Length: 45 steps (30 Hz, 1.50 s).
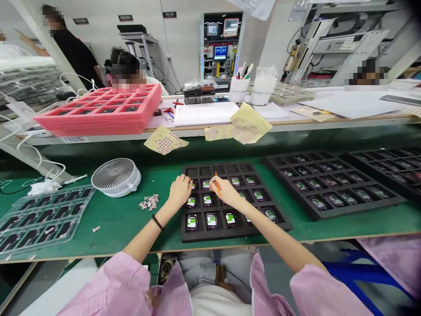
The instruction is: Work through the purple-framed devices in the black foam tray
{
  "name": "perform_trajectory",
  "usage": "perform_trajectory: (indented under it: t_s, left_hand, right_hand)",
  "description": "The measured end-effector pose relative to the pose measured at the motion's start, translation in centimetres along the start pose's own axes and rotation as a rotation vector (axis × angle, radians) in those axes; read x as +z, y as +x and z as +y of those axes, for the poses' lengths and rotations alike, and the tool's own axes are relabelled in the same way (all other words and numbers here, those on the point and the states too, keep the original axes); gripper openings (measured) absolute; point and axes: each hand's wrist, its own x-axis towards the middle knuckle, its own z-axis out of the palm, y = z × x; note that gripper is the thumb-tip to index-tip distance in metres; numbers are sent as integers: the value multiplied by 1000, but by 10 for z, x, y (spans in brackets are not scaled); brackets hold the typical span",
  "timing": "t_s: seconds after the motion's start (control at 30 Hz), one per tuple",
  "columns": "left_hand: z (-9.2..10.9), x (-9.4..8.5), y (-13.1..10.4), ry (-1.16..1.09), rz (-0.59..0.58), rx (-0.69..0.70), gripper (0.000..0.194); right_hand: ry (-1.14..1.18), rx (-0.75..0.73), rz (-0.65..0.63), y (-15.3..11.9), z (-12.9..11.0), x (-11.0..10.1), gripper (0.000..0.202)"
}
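A black foam tray (237,232) lies on the green bench in front of me, its pockets holding several watch-like devices with lit green and white screens. My right hand (224,191) is closed around an orange stick (218,188), over the middle of the tray near a lit device (206,184). At the tray's left side, my left hand (180,189) has its fingers bent down by a device in the same row; whether they grip it is hidden. The back row of pockets holds no lit devices.
Left of the tray are a round white fan (116,177), small scraps (149,202) and a clear plastic tray (70,232). Another black tray (329,213) of devices lies right. A pink foam tray (98,127) stands on the shelf, with people beyond.
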Motion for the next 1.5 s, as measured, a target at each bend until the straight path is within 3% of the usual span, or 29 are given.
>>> perform_trajectory:
  t_s: [0.1,0.37,0.6,0.87,1.0,1.23,1.37,1.5]
  left_hand:
    - [1,16,5,55,-52,-95,34]
    - [10,27,9,-64,-46,-181,34]
    - [14,21,4,-340,-125,-114,35]
    - [-4,21,20,-577,-195,-80,26]
    - [-15,27,24,-719,-184,-133,23]
    - [-24,37,25,-1021,-162,-242,34]
    - [-26,37,23,-1162,-157,-254,40]
    - [-28,35,18,-1396,-134,-206,63]
  right_hand:
    - [-180,77,-20,22,3,11,11]
    - [-210,195,-34,50,13,20,14]
    - [-138,194,-16,53,16,22,16]
    - [-120,116,15,49,9,25,15]
    - [-31,139,-24,55,15,24,4]
    - [222,162,-171,62,31,22,41]
    - [378,167,-223,62,31,18,43]
    - [538,137,-192,54,23,1,47]
